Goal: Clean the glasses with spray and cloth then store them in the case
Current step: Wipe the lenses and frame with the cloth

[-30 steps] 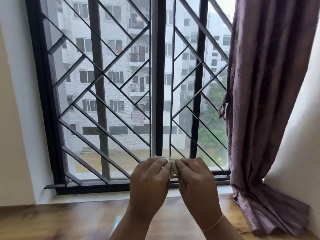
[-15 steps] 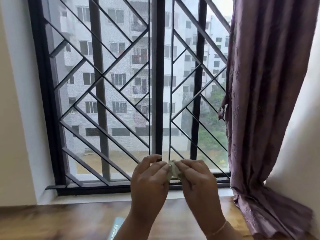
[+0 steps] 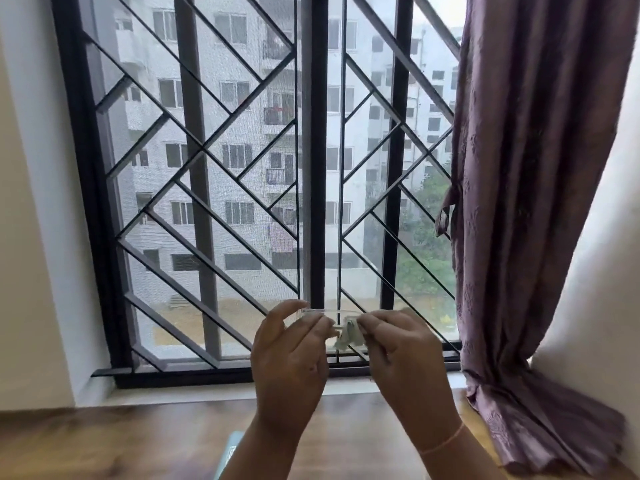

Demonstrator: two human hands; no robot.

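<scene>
Head view: my left hand (image 3: pixel 291 351) grips the clear glasses (image 3: pixel 318 311) by one side. Just beside it, my right hand (image 3: pixel 405 351) pinches the pale cloth (image 3: pixel 348 336) over a lens. I'd rub gently in small circles while bracing the frame.

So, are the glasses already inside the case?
No, the left hand holds the glasses in the air, and the right hand pinches the cloth on them.

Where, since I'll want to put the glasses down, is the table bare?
The table is bare wood on the left, between sill and blue thing. The right is crowded: the curtain pools there.
</scene>
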